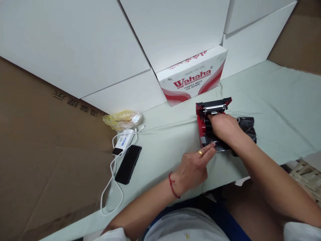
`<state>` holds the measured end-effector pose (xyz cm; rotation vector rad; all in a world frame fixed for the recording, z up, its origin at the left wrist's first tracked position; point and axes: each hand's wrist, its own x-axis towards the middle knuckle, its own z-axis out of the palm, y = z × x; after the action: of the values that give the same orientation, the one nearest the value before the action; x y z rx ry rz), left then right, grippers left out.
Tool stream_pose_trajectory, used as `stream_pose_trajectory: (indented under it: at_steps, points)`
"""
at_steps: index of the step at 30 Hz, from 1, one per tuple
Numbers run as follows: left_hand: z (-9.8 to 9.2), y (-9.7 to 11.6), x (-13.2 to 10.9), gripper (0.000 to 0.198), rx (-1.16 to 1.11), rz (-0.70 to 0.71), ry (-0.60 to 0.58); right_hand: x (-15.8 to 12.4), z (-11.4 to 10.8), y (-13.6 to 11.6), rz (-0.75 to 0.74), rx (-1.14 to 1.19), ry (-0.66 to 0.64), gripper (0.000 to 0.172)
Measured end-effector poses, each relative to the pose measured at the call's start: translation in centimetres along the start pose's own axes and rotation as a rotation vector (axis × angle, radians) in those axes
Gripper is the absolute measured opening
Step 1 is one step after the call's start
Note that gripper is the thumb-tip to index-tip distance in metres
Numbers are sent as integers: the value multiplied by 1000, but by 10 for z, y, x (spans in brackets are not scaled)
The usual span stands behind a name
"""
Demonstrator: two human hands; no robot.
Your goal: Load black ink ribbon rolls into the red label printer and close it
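Observation:
A small red-and-black printer (200, 129), which looks like a label printer, sits on the table with its lid (213, 105) raised. My right hand (224, 127) reaches down into its body, and the fingertips are hidden inside. Shiny black film (220, 146) lies across the front of the printer. At the printer's near left corner, my left hand (194, 167) touches the film's edge with two outstretched fingers; its thumb side is lower and apart. To the right of my right wrist is a roll of black film (247, 122), partly covered by my forearm.
A white-and-red Wahaha water carton (193, 80) stands behind the printer against white panels (188, 30). On the left lie a black phone (128, 164), a white box-like item (124, 139), a white cable (122, 192) and a yellowish plastic bag (121, 119). Cardboard (50, 150) walls the left side.

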<state>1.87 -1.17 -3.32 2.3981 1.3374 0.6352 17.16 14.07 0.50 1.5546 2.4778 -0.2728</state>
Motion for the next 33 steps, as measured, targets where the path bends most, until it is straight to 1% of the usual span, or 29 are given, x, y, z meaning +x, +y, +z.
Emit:
stream_pose_trajectory:
  at_steps: [2, 4, 6, 7, 8, 10, 11, 12, 13, 15, 18, 20, 23, 26, 28, 29, 31, 33]
  points:
    - [-1, 1, 2, 73, 29, -16, -28, -1, -1, 2, -16, 9, 1, 46]
    - [-3, 3, 4, 68, 56, -31, -49, -10, -8, 5, -103, 56, 2, 41]
    - [-5, 4, 7, 60, 96, -44, -71, -24, -21, 11, -188, 127, 41, 37]
    - [-7, 5, 8, 56, 120, -48, -80, -31, -29, 14, -190, 160, 94, 37]
    - [-8, 6, 10, 53, 143, -48, -88, -37, -36, 17, -161, 184, 178, 40]
    - [-10, 8, 11, 48, 178, -44, -93, -43, -46, 25, -85, 212, 381, 47]
    - [-10, 9, 12, 46, 186, -36, -89, -41, -47, 29, -85, 225, 466, 49]
    - [-11, 10, 11, 45, 190, -27, -84, -37, -46, 32, -113, 236, 523, 52]
    - [-11, 11, 11, 44, 190, -18, -80, -32, -42, 36, -161, 244, 543, 54]
    - [-11, 13, 9, 42, 186, -3, -79, -19, -31, 43, -246, 242, 508, 54]
    - [-11, 17, 7, 41, 190, -10, -96, -13, -21, 47, -291, 199, 449, 50]
    - [-11, 19, 6, 40, 194, -24, -108, -21, -22, 47, -283, 162, 411, 48]
    - [-12, 24, 8, 38, 200, -51, -138, -41, -32, 44, -227, 115, 305, 43]
    - [-15, 29, 12, 37, 226, -95, -184, -58, -38, 38, -153, 67, 135, 46]
    - [-16, 31, 15, 38, 240, -127, -222, -65, -36, 32, -114, 16, 9, 48]
    - [-16, 31, 17, 39, 241, -141, -239, -67, -33, 30, -112, -11, -29, 47]
    - [-16, 30, 18, 39, 225, -165, -258, -69, -26, 25, -123, -60, -42, 44]
    - [-16, 28, 17, 36, 169, -175, -247, -70, -20, 23, -119, -91, -25, 44]
